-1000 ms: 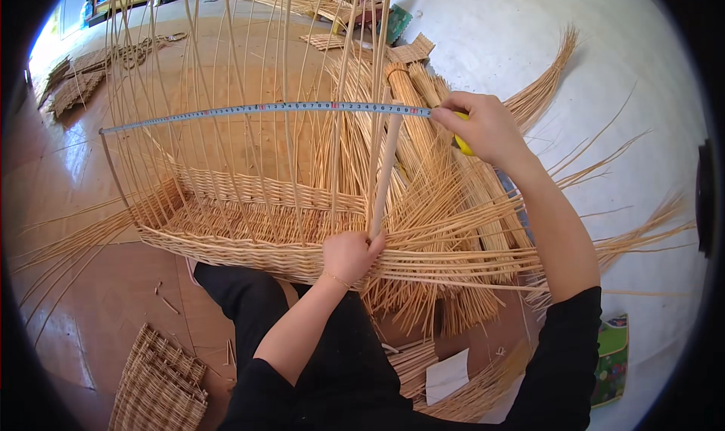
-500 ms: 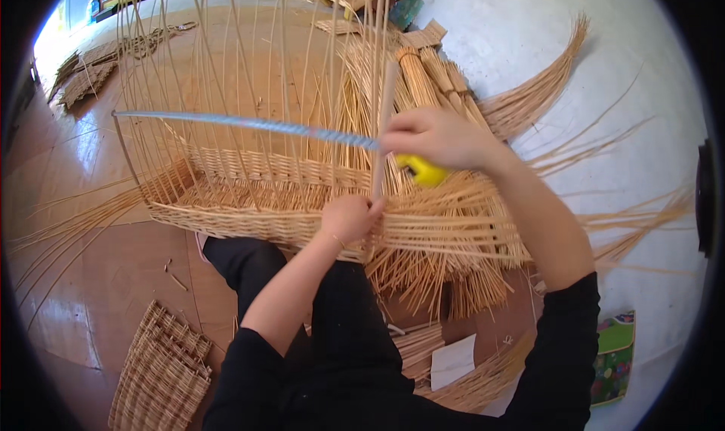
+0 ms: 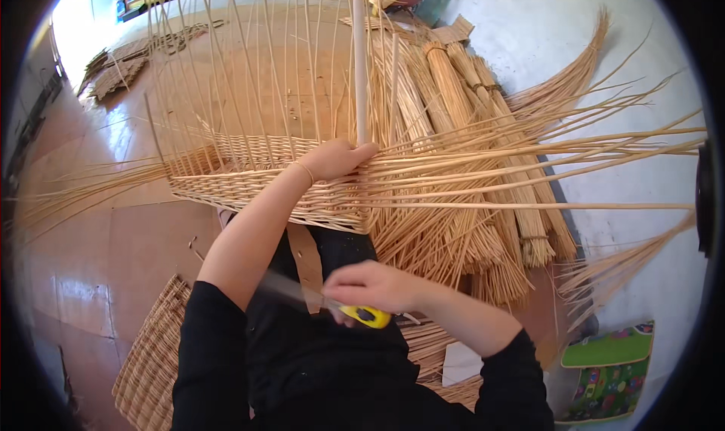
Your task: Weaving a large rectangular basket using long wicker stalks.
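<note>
A half-woven wicker basket (image 3: 249, 191) lies across my knees, with tall thin stakes standing up from its walls. At its near right corner rises a thick pale post (image 3: 359, 68). My left hand (image 3: 338, 160) is closed around the woven rim and the foot of this post. Over my lap, my right hand (image 3: 389, 286) holds a yellow tape measure (image 3: 368, 317). From the case a blurred streak of the tape's blade runs left toward my left forearm; its end is too smeared to make out. Long loose rods (image 3: 529, 160) fan out rightward from the basket's corner.
Tied bundles of wicker rods (image 3: 445, 80) lie on the floor beyond the basket's right side. A woven panel (image 3: 151, 355) rests at the lower left, and more woven pieces (image 3: 124, 72) at the far left. A green patterned box (image 3: 612, 363) stands at the lower right by the wall.
The tape's blade, stretched across the basket from the far-left stake to the post, has come away. My right hand has brought the tape measure down to my lap. My left hand stays at the corner.
</note>
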A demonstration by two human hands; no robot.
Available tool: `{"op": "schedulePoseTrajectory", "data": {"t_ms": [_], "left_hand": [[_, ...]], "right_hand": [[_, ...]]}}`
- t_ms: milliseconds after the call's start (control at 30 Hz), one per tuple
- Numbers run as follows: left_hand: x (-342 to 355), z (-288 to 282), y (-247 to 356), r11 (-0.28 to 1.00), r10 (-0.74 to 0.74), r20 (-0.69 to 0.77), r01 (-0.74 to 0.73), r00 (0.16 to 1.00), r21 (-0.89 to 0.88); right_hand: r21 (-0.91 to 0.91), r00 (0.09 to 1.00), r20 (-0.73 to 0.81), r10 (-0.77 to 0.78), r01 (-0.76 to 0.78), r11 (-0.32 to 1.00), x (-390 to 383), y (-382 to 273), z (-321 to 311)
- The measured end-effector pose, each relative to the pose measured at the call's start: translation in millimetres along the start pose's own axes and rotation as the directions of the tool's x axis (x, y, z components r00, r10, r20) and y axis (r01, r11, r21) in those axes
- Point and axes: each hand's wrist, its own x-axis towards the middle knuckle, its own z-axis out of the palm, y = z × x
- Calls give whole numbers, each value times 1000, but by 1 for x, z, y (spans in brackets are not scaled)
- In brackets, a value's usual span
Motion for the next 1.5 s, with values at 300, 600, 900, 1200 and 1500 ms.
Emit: {"op": "schedulePoseTrajectory", "data": {"t_ms": [300,600,900,1200,1500], "left_hand": [[19,-12,19,987,-86,168,60,982,151],[51,1,22,935,-218,179,153,959,320],[73,19,11,957,-67,268,-14,961,291],[90,34,-10,945,95,305,-182,948,272],[69,35,-1,970,-42,171,-1,984,241]], "right_hand": [[560,653,-699,291,246,791,-62,241,-77],[-222,229,-947,-224,34,974,-50,221,-183],[-124,66,-973,-221,660,741,-9,91,-181],[144,169,-790,-589,985,90,26,45,-232],[-357,218,-667,-713,746,562,36,43,-211]]}}
